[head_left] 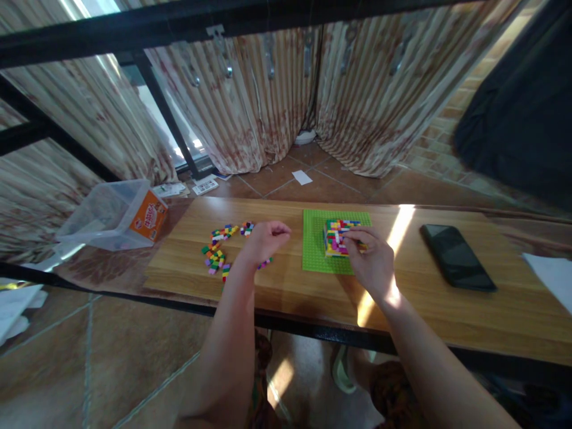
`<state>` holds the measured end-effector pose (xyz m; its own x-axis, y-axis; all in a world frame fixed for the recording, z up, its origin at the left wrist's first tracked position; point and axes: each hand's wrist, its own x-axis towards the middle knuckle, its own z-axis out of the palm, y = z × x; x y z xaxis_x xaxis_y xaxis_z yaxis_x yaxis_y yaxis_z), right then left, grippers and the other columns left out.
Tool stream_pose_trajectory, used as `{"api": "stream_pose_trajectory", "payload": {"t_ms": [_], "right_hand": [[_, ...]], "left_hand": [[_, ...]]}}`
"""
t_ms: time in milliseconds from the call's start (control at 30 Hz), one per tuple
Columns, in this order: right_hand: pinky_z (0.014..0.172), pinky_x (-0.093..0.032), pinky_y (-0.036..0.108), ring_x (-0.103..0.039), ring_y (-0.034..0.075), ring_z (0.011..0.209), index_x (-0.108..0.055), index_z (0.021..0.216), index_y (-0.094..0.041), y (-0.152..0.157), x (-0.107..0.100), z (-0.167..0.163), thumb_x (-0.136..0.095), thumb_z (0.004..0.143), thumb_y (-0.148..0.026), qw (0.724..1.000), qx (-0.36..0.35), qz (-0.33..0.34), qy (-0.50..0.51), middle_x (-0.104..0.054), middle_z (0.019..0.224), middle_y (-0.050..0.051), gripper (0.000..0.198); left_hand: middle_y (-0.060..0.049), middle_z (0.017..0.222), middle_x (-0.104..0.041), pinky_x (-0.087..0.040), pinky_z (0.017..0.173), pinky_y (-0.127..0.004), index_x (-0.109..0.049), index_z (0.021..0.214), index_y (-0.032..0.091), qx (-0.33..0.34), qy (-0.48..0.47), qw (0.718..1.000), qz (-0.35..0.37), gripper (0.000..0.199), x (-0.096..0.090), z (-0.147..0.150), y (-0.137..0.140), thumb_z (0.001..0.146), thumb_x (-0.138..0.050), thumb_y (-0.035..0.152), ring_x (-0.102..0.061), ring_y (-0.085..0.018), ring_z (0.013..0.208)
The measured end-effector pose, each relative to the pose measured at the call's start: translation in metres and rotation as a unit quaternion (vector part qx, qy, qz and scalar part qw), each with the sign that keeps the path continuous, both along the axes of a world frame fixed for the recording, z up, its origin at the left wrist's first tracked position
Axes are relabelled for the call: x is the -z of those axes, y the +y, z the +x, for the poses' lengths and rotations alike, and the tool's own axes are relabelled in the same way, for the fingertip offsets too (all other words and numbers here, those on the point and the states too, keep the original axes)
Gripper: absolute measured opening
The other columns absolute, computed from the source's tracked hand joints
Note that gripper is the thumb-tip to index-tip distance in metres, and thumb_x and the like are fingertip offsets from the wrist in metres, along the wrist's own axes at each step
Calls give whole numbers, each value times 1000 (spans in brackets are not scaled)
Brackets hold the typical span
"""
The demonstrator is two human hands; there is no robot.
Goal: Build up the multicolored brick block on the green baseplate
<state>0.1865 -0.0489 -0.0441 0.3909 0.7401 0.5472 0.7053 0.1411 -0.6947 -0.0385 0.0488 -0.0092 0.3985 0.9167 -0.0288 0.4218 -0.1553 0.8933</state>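
My right hand is pinching at the toy-brick build, already standing on the green baseplate at its 10 o'clock; my left hand is hovering, nearly closed; whether either is gripping bricks, I cannot tell; loose bricks are lying unattached at 9 o'clock.

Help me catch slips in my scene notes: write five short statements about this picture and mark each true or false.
1. The right hand is at the brick build on the green baseplate. True.
2. The black phone lies left of the green baseplate. False: the black phone lies to its right.
3. Loose bricks lie on the wooden table near the left hand. True.
4. The left hand presses on the green baseplate. False: the left hand is apart from it, to its left.
5. Sunlight falls across the wooden table. True.
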Motion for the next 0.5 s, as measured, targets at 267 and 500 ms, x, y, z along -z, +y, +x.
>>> {"api": "stream_pose_trajectory", "payload": {"t_ms": [267,500], "right_hand": [[84,-58,41,-70,23,90,-76,83,-20,1,3,1,-60,85,-26,1000,-7,11,-28,-72,95,10,18],[84,-57,42,-69,23,90,-76,83,-19,2,5,4,-60,86,-24,998,-4,12,-57,-73,96,10,17]], "left_hand": [[-3,76,-75,-49,66,-24,-77,85,15,92,265,960,19,19,-12,-43,-7,70,-66,8,-66,-15,69],[-4,77,-75,-49,71,-29,-80,85,21,88,384,916,72,28,-14,-29,-17,69,-63,6,-66,-20,73]]}}
